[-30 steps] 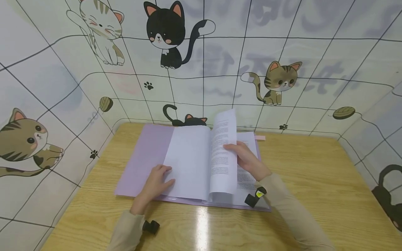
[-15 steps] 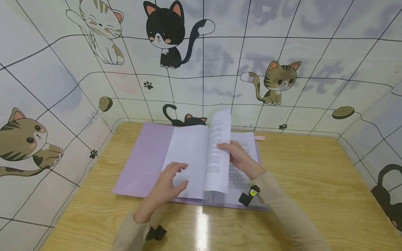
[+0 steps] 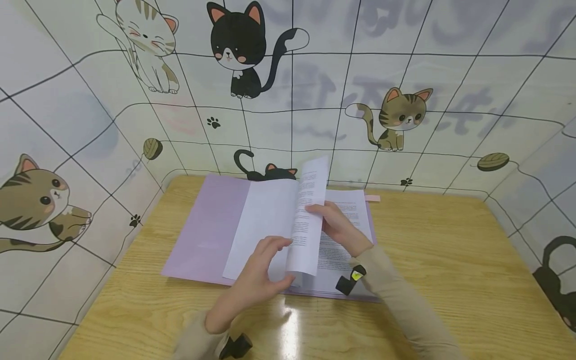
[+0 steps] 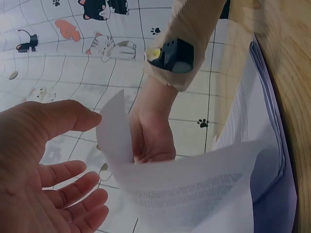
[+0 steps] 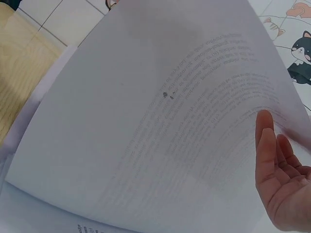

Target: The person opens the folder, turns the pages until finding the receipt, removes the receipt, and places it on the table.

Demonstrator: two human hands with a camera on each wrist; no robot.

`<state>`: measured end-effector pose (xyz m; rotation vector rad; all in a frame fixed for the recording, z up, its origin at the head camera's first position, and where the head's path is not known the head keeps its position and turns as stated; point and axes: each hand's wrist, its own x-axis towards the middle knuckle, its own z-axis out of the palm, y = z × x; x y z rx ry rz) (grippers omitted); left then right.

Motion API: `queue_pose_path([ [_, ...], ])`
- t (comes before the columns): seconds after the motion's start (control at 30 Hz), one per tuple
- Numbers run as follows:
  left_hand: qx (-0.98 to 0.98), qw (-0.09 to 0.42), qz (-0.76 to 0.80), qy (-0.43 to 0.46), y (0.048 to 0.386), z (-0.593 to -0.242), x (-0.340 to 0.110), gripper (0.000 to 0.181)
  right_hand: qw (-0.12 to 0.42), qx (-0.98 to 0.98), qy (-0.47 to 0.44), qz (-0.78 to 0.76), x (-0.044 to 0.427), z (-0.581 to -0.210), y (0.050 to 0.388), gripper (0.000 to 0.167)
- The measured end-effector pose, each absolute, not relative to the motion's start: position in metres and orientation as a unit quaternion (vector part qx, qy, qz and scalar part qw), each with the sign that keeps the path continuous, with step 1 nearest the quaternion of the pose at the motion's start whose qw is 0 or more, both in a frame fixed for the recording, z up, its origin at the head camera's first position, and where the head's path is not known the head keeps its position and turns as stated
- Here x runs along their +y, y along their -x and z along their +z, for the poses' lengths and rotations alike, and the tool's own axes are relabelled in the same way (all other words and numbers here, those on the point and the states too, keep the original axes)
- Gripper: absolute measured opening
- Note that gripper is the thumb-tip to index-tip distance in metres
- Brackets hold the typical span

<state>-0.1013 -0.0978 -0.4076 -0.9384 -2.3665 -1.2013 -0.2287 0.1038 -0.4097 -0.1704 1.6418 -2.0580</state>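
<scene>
A purple folder lies spread on the table with printed sheets inside. My right hand pinches the edge of a raised, curved sheet, thumb on its printed side. Beside that sheet, on its left, is my left hand, thumb and fingers spread apart and holding nothing. In the left wrist view, the left thumb and fingers stand by the edge of the lifted sheet; whether the thumb touches it I cannot tell. The right wrist view has the sheet filling most of the picture.
The folder rests on a wooden table. A pink tab sticks out at the folder's upper right. Behind the table and at both sides rise white gridded panels printed with cartoon cats.
My right hand has carried the raised sheet leftward. My left hand has come off the left page and moved right, close to that sheet, its fingers spreading.
</scene>
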Motion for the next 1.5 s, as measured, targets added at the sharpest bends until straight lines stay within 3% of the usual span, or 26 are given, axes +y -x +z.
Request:
queue_pose_path([
  [0.13, -0.840, 0.171, -0.403, 0.321, 0.100, -0.405, -0.090, 0.069, 0.247, 0.603, 0.072, -0.755, 0.101, -0.410, 0.228, 0.051],
  [0.43, -0.841, 0.248, -0.358, 0.321, 0.103, -0.409, -0.078, 0.065, 0.245, 0.604, 0.080, -0.754, 0.094, -0.411, 0.228, 0.052],
  [0.87, -0.844, 0.312, -0.360, 0.248, 0.107, -0.413, -0.078, 0.071, 0.256, 0.597, 0.090, -0.755, 0.087, -0.411, 0.226, 0.050],
  [1.17, -0.858, 0.322, -0.338, 0.214, 0.111, -0.421, -0.087, 0.055, 0.265, 0.611, 0.096, -0.740, 0.085, -0.408, 0.224, 0.050],
  [1.5, -0.862, 0.317, -0.344, 0.197, 0.115, -0.431, -0.104, 0.055, 0.257, 0.616, 0.078, -0.741, 0.090, -0.411, 0.225, 0.022],
])
